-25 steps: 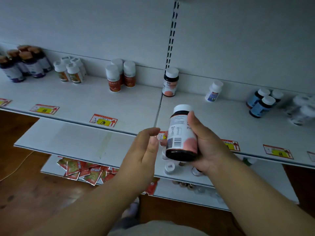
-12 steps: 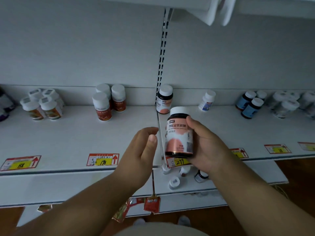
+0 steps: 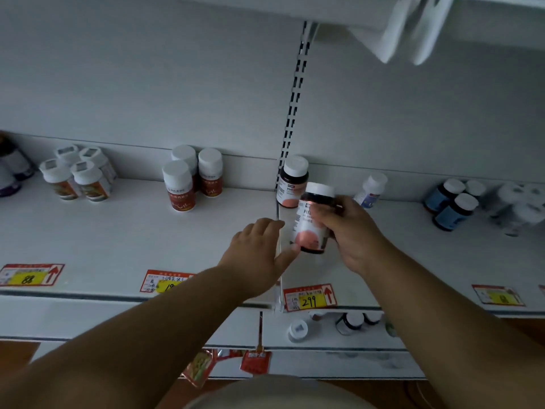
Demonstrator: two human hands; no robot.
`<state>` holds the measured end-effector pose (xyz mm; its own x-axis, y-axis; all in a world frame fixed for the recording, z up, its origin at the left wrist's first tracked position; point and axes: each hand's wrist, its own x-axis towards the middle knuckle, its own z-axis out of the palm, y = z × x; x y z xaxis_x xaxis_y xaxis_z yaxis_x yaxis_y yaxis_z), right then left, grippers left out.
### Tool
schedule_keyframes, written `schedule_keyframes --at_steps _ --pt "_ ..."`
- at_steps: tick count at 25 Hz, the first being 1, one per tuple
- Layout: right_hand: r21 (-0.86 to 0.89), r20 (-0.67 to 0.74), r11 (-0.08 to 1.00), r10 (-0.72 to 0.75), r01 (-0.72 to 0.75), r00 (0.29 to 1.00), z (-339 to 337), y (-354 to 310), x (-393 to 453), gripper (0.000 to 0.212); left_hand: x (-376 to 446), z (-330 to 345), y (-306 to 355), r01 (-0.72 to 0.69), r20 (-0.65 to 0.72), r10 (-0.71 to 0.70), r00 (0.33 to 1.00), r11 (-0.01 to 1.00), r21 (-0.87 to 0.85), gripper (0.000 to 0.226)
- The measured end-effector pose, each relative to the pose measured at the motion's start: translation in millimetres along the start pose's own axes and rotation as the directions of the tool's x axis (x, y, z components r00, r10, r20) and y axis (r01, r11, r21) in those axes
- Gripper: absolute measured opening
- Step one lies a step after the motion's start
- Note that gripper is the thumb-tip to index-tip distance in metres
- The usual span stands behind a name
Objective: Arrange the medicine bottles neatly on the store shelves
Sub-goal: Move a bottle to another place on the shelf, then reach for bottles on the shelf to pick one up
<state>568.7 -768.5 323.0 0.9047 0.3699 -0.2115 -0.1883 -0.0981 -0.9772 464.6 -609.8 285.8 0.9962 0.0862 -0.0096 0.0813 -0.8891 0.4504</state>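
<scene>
My right hand [image 3: 351, 231] grips a dark bottle with a white cap and pink label [image 3: 309, 228], upright, just above the white shelf [image 3: 118, 243]. Directly behind it, against the back wall, stands a matching pink-label bottle [image 3: 292, 181]. My left hand [image 3: 259, 255] is spread over the shelf with its thumb tip touching the held bottle's lower edge. Three red-label bottles [image 3: 182, 187] stand to the left, and a small white bottle [image 3: 370, 190] to the right.
White-capped bottles [image 3: 76, 178] and dark purple-label ones [image 3: 11, 169] fill the shelf's left end; blue bottles [image 3: 454, 208] and white ones [image 3: 522, 208] the right. Price tags [image 3: 309, 298] line the front edge. A lower shelf [image 3: 324, 338] holds loose bottles; red packets [image 3: 253, 361] hang below.
My right hand has carried the bottle forward and down over the shelf, toward the matching bottle. The left hand has opened flat and its thumb now touches the bottle. The view tilted up slightly.
</scene>
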Motion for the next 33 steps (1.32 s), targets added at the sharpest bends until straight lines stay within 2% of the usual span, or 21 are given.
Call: schedule_keyframes --at_steps 2,5,6,8,10,11,14,19,23,26,29,33 --pt "-0.137 -0.049 0.989 -0.055 0.048 0.997 -9 6 21 0.039 22 10 -1 0.013 0.036 -0.017 0.999 0.995 0.096 0.078" --pt "-0.359 -0.057 0.929 -0.114 0.086 0.992 -26 10 42 0.059 50 25 8 0.006 0.07 -0.017 0.997 0.989 0.145 0.081" --pt "-0.417 -0.045 0.904 -0.129 0.099 0.991 -32 10 48 0.06 58 28 12 0.026 0.031 -0.03 0.999 0.992 0.127 0.081" --pt "-0.492 -0.016 0.863 -0.146 0.12 0.989 -40 8 59 0.061 71 31 18 0.084 -0.156 -0.069 0.985 0.992 0.093 0.079" --pt "-0.551 0.006 0.821 -0.175 0.149 0.985 -44 5 70 0.07 78 28 25 0.097 -0.366 -0.044 0.93 0.987 0.126 0.074" --pt "-0.579 0.019 0.8 -0.183 0.16 0.983 -45 4 76 0.074 81 26 27 0.077 -0.413 -0.005 0.911 0.984 0.159 0.074" --pt "-0.649 0.047 0.736 -0.212 0.191 0.976 -46 2 92 0.066 98 20 25 0.039 -0.352 0.056 0.934 0.966 0.257 0.081" --pt "-0.751 0.067 0.604 -0.332 0.266 0.941 -42 4 111 0.049 109 16 19 0.073 -0.264 0.003 0.965 0.958 0.277 0.085" --pt "-0.78 0.055 0.582 -0.302 0.229 0.952 -38 3 117 0.052 110 9 25 0.081 -0.202 -0.021 0.979 0.953 0.292 0.088" --pt "-0.767 -0.047 0.619 -0.314 0.167 0.948 -33 2 107 0.064 107 1 24 0.057 -0.155 -0.003 0.988 0.937 0.344 0.089" --pt "-0.796 -0.077 0.596 -0.271 0.105 0.959 -30 5 70 0.079 89 -2 26 0.019 -0.199 0.04 0.979 0.959 0.284 0.084" --pt "-0.818 -0.078 0.56 -0.339 0.134 0.938 -28 20 4 0.061 35 10 41 -0.135 -0.181 0.155 0.971 0.984 0.118 0.061"
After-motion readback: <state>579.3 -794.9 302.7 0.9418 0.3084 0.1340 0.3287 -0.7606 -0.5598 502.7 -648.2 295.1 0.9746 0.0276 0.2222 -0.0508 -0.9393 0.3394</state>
